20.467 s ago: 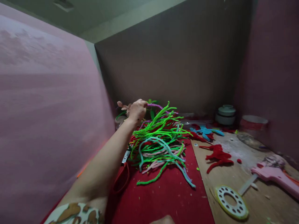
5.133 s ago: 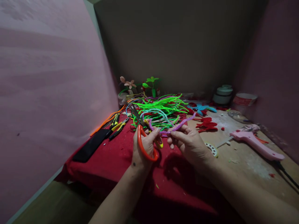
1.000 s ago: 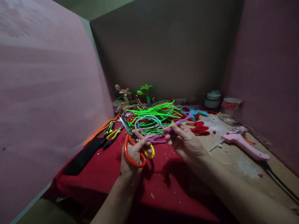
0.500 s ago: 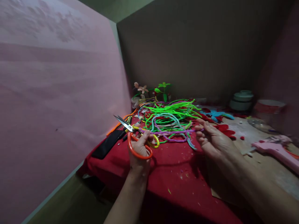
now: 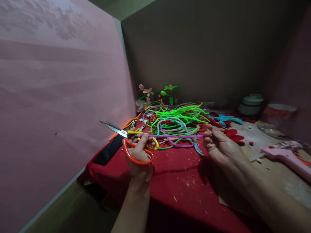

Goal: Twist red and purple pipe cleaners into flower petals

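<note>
A purple pipe cleaner is stretched nearly level between my two hands. My left hand pinches its left end between thumb and finger. Hooked on that same hand is a pair of scissors with one orange and one yellow handle loop, its blades pointing left. At the other end, my right hand is closed on the pipe cleaner with the fingertips. Behind the strand lies a heap of pipe cleaners, mostly bright green, with light blue and purple ones curling out in front.
A black phone-like slab lies on the red cloth at left. Pipe-cleaner flowers stand at the back. On the right are a board, a pink glue gun, red petals and a lidded jar.
My left hand has moved left with the scissors and its end of the purple pipe cleaner. My right hand has stayed nearly in place, so more of the strand is drawn out between them.
</note>
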Motion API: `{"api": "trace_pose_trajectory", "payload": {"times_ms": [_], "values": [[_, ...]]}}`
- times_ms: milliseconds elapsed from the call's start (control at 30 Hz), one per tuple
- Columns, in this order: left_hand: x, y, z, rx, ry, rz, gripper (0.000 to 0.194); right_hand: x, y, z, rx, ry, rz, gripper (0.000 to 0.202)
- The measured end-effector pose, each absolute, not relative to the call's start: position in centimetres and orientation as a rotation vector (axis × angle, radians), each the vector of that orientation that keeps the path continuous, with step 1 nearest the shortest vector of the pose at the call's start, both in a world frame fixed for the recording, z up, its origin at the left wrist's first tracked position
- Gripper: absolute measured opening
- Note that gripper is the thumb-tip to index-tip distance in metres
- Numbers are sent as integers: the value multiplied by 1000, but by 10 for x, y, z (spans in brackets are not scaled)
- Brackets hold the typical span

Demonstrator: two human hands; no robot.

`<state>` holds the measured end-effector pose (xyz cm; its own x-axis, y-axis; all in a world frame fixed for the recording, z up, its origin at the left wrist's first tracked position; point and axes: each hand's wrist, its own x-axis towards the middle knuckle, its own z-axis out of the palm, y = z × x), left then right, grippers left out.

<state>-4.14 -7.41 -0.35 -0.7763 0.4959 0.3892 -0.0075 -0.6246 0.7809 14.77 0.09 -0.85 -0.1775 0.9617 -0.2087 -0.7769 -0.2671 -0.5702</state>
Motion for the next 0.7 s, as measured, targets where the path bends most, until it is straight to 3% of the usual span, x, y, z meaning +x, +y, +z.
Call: {"api": "trace_pose_trajectory", "payload": {"times_ms": [167,367,500,700], "values": [[-32,-76,-7,859,1147,2360,32,147,-4,-9,-587,-438,1769,9],[-20,-77,-15,893,1111,2149,39,138,-19,-12,-521,-785,1853,31],[-17,-79,-19,921,1106,2059,40,134,-22,-18,-654,-884,1893,17],[-11,-85,-20,905,1040,1938,37,133,-23,-21,-651,-885,1945,15]]}}
